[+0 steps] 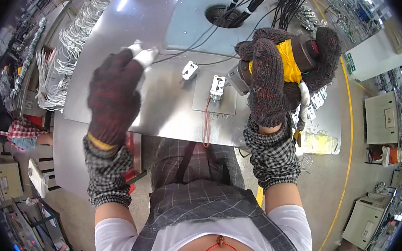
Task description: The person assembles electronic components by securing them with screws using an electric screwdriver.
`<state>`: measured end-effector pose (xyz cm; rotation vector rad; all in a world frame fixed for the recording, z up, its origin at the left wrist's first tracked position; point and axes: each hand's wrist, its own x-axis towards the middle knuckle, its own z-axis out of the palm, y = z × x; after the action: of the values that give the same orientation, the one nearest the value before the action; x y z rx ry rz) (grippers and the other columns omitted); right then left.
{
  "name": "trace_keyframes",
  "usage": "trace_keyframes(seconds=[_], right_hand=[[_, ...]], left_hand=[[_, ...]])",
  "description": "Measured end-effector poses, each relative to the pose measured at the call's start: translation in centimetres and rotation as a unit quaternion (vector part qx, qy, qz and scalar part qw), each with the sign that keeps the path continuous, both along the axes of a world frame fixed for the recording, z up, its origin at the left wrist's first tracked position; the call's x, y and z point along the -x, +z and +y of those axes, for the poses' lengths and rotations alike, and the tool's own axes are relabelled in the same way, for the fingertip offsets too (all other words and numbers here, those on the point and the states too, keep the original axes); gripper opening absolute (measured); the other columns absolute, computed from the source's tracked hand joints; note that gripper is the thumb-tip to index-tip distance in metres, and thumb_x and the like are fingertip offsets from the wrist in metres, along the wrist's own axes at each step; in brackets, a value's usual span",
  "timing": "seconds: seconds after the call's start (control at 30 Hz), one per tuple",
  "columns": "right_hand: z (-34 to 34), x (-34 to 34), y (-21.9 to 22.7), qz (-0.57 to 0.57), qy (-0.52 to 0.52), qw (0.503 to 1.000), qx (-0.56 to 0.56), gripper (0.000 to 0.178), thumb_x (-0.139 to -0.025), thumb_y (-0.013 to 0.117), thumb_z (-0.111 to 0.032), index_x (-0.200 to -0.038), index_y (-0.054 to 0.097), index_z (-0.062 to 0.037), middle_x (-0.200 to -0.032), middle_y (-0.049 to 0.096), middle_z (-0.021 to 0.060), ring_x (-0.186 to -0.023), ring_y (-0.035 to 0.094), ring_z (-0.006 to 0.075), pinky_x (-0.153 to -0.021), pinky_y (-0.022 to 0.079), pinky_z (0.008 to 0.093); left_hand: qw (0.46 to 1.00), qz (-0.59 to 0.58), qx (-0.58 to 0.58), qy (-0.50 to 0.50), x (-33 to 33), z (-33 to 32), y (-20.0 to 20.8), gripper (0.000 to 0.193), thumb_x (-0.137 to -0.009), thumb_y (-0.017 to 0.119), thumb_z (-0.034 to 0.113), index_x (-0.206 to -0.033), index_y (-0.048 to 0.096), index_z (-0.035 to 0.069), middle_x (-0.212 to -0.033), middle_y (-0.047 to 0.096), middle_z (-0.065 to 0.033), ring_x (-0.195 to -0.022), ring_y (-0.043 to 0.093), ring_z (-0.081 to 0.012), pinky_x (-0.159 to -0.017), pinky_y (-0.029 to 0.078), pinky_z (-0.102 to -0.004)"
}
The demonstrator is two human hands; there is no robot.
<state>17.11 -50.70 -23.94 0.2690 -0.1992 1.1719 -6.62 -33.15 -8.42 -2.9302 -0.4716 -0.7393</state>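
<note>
The tool sat inside the right grip, whose gloved fingers were clamped round its yellow-taped body. Had that hand dropped or swung left, the tool's grey end could have knocked the near socket, which stood just left of the grip on a small plate. The red wires trailing off the desk edge could have snagged and dragged that socket. Thick, loose-looking gloves might have let the tool slip.

The left grip was blurred; whether its white-tipped fingers pinched a black wire, I could not tell.

The tool's long axis slanted across the right grip, its grey end pointing left and slightly toward the wearer. The near socket's long axis ran toward the wearer; the far socket, beyond it to the left, lay askew.
</note>
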Motion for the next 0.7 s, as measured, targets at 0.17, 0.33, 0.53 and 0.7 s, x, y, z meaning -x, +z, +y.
trace_keyframes(seconds=[0.17,0.33,0.53,0.7], right_hand=[[1.8,-1.1,-1.4,-0.029,-0.017,0.999,0.018,0.055,-0.103,0.048,-0.028,-0.148,0.03,-0.0015,-0.146,0.043,0.0187,-0.131,0.049,0.0275,-0.106,0.049,0.0377],[2.5,-2.1,-0.9,-0.088,-0.009,0.996,0.016,0.054,-0.103,0.048,-0.028,-0.147,0.031,-0.0006,-0.146,0.041,0.0213,-0.13,0.05,0.0278,-0.107,0.048,0.0363],[-1.7,0.1,8.0,-0.272,-0.429,0.858,0.076,0.058,-0.096,0.061,-0.022,-0.144,0.033,-0.0053,-0.121,0.056,0.0199,-0.099,0.062,0.0284,-0.079,0.056,0.0344],[-1.8,2.1,15.3,-0.407,-0.692,0.587,0.106,0.066,-0.09,0.069,-0.015,-0.143,0.029,-0.0107,-0.099,0.067,0.0198,-0.073,0.07,0.0291,-0.06,0.061,0.0391]], left_hand=[[0.992,0.047,-0.067,-0.094,-3.4,0.0,-5.2,0.044,-0.073,0.075,0.014,-0.115,0.064,0.012,-0.117,0.066,-0.0126,-0.106,0.062,-0.0306,-0.086,0.049,-0.0428],[0.951,0.052,0.257,-0.163,-6.1,0.3,-5.2,0.058,-0.071,0.08,0.012,-0.126,0.059,0.009,-0.11,0.065,-0.0134,-0.094,0.067,-0.0292,-0.08,0.054,-0.0362],[0.873,-0.051,0.368,-0.315,-6.3,-1.9,-4.5,0.062,-0.068,0.087,0.024,-0.122,0.062,0.009,-0.104,0.066,-0.0106,-0.088,0.067,-0.0187,-0.075,0.054,-0.0306],[0.852,-0.003,0.471,-0.23,-8.1,-4.5,-4.8,0.066,-0.064,0.09,0.032,-0.118,0.063,0.005,-0.09,0.067,-0.0098,-0.081,0.068,-0.0199,-0.07,0.054,-0.0314]])
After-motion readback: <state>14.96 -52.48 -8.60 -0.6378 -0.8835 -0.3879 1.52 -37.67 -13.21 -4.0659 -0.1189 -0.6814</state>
